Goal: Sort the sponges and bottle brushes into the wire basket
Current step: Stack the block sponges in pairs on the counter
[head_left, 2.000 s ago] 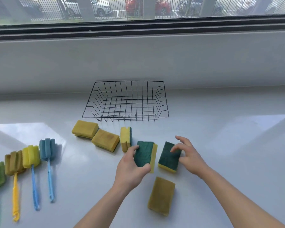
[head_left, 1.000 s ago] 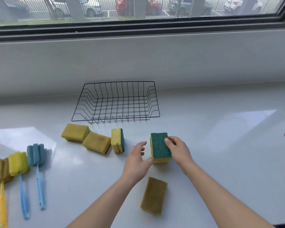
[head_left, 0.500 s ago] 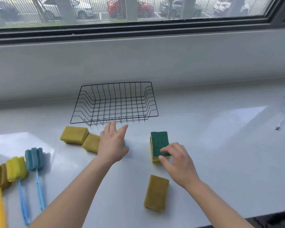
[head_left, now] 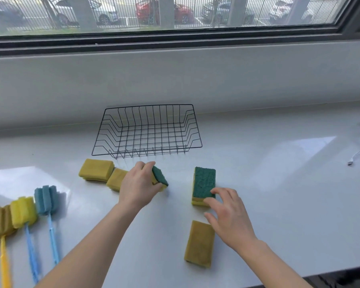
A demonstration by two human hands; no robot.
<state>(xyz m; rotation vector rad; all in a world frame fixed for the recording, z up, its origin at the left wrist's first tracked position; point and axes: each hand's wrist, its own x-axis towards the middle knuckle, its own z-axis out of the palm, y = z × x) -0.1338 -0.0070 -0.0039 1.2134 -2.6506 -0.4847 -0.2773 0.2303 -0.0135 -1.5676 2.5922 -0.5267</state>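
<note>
Nearest you, a flat sponge (head_left: 199, 244) is lying untouched on the tabletop (head_left: 278, 194). Your right hand (head_left: 229, 217) is hovering slack-fingered at the stack (head_left: 204, 185), while your left hand (head_left: 139, 186) is gripping a green-topped sponge (head_left: 160, 178). The brushes (head_left: 46, 200) are waiting at the left. Beyond, the basket (head_left: 148, 129) is sitting empty, so nothing is sorted yet.

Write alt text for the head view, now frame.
A person's left hand grips a green-and-yellow sponge in front of an empty wire basket on a white counter; the right hand touches a green-topped sponge stack. Yellow sponges lie nearby, bottle brushes at the left edge.
</note>
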